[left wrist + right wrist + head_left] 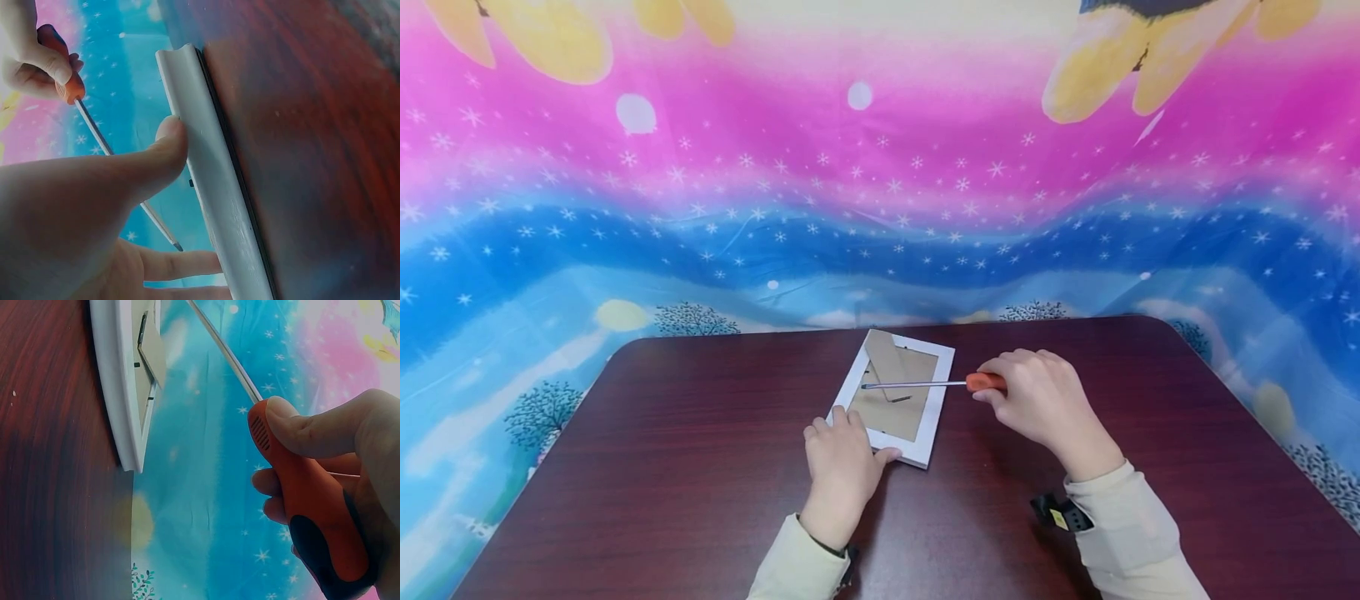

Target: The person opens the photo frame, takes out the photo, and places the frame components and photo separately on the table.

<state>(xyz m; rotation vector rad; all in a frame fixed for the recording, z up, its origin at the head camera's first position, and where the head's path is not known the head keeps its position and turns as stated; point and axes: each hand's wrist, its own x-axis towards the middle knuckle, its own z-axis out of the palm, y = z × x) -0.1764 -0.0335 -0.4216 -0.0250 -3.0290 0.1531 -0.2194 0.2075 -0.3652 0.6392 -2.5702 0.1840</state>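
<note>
A white picture frame (934, 408) lies face down on the table, its brown backing board (891, 421) and slanting easel leg (887, 365) showing. My left hand (844, 462) holds the frame's near left corner, the thumb on the near edge and the fingers on the left side. In my right hand (1043, 396) is a screwdriver, gripped by its orange and black handle (306, 494). The screwdriver's shaft (925, 384) reaches leftward across the back of the frame. Its tip (178, 247) appears raised off the backing in the left wrist view. Small dark tabs (137, 364) line the backing's edge.
The dark red-brown wooden table (700, 450) has rounded far corners. Behind it hangs a pink and blue cloth (880, 192) printed with snowflakes. Black straps sit at both wrists, one with a small dark device (1060, 512) beside the right cuff.
</note>
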